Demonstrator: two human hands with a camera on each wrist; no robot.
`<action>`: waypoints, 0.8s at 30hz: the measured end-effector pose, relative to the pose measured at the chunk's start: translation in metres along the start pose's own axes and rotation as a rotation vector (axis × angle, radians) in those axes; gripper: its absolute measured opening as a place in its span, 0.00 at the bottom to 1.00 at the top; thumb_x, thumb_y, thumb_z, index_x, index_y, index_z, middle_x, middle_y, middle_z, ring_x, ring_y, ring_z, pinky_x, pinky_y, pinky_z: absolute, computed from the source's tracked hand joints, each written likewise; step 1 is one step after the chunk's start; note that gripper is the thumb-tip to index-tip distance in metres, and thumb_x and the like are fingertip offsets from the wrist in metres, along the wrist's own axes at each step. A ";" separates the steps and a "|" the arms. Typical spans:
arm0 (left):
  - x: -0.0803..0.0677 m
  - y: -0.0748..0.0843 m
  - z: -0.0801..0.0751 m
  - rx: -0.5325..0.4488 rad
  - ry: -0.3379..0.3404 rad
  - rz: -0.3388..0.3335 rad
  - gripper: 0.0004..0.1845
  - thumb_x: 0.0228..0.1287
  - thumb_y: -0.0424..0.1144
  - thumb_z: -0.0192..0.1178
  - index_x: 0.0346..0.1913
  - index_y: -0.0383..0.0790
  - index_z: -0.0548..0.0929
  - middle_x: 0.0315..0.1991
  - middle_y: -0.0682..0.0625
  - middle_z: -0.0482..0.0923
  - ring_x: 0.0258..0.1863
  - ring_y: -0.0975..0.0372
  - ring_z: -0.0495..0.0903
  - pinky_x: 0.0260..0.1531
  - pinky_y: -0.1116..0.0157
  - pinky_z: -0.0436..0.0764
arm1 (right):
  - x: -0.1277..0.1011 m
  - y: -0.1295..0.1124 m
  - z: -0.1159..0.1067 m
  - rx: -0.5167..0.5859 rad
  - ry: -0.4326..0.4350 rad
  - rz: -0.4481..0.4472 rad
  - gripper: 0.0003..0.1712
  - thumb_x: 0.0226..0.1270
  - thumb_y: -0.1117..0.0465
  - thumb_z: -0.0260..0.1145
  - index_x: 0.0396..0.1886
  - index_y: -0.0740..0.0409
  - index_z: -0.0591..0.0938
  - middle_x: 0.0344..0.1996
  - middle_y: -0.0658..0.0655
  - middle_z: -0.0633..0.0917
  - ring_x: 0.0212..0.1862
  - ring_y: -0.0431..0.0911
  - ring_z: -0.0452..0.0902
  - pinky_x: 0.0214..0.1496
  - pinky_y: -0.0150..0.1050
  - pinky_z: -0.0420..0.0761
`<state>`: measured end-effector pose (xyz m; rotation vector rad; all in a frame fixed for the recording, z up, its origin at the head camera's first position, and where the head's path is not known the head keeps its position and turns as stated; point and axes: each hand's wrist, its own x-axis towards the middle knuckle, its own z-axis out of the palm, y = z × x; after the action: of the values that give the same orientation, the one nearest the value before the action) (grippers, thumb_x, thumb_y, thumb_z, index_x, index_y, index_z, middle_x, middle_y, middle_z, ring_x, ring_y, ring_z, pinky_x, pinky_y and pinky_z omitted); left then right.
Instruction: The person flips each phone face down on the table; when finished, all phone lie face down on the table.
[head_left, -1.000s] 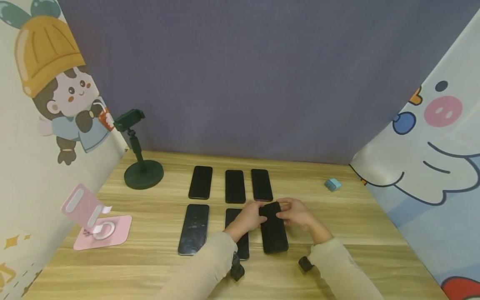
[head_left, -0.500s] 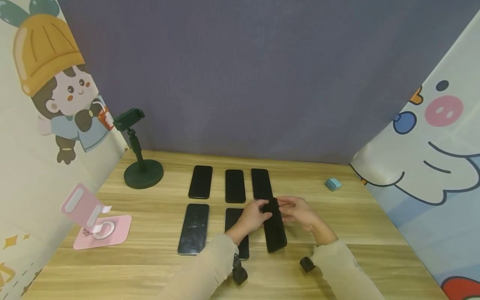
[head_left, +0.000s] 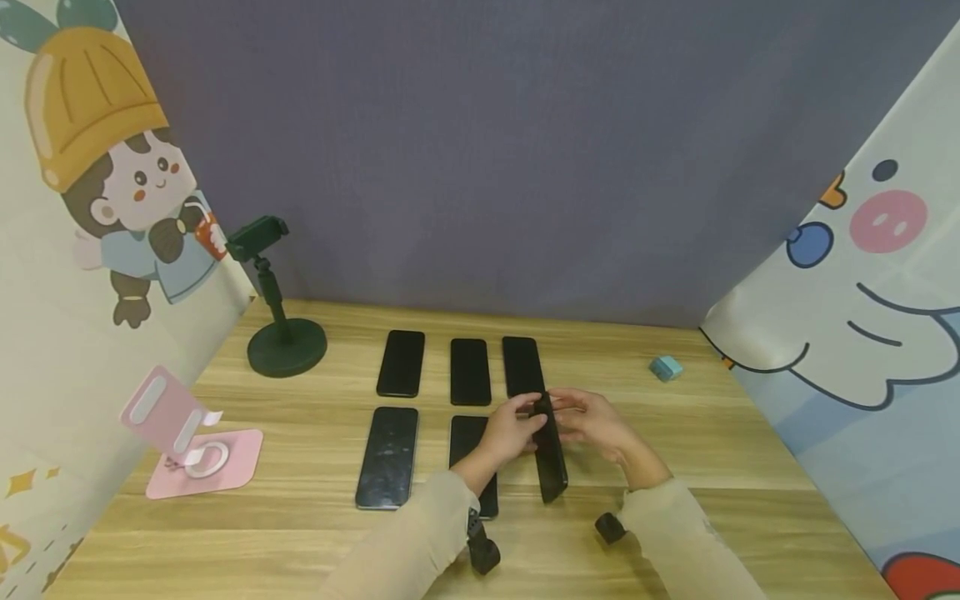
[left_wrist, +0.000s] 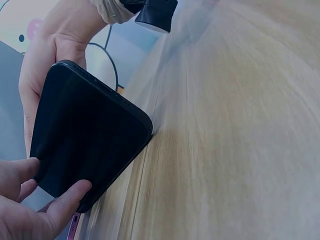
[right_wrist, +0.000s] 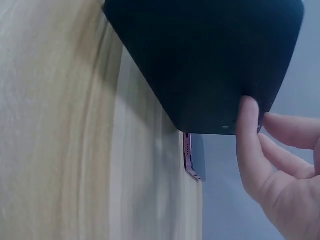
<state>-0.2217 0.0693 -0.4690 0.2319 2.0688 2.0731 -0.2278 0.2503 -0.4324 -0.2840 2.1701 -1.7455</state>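
Note:
Both hands hold one black phone [head_left: 550, 454] by its far end, above the wooden table [head_left: 675, 467]. The phone is turned up on its long edge, near end low. My left hand [head_left: 512, 429] grips it from the left, thumb and fingers on its faces [left_wrist: 85, 142]. My right hand [head_left: 592, 421] pinches the same end from the right, thumb on the edge [right_wrist: 247, 120]. Five more black phones lie flat: three in the back row [head_left: 470, 372] and two in the front row [head_left: 387, 457].
A dark green phone stand [head_left: 281, 333] stands at the back left. A pink folding stand [head_left: 187, 437] sits by the left wall. A small blue block [head_left: 665, 367] lies at the back right. Printed cloth walls close in the left and right sides.
The phone lay nearly flat on the table a second ago; both hands have rolled it up onto its long edge and raised its far end slightly.

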 end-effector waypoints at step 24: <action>-0.001 0.009 -0.008 -0.118 0.039 -0.016 0.25 0.62 0.25 0.61 0.62 0.28 0.73 0.46 0.41 0.77 0.41 0.52 0.83 0.32 0.62 0.85 | 0.003 0.009 0.012 -0.051 -0.032 0.027 0.27 0.71 0.70 0.58 0.65 0.79 0.64 0.57 0.78 0.70 0.52 0.62 0.77 0.48 0.52 0.81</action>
<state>-0.2228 0.0618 -0.4598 0.1564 1.9540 2.1979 -0.2256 0.2401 -0.4440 -0.2917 2.1875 -1.6618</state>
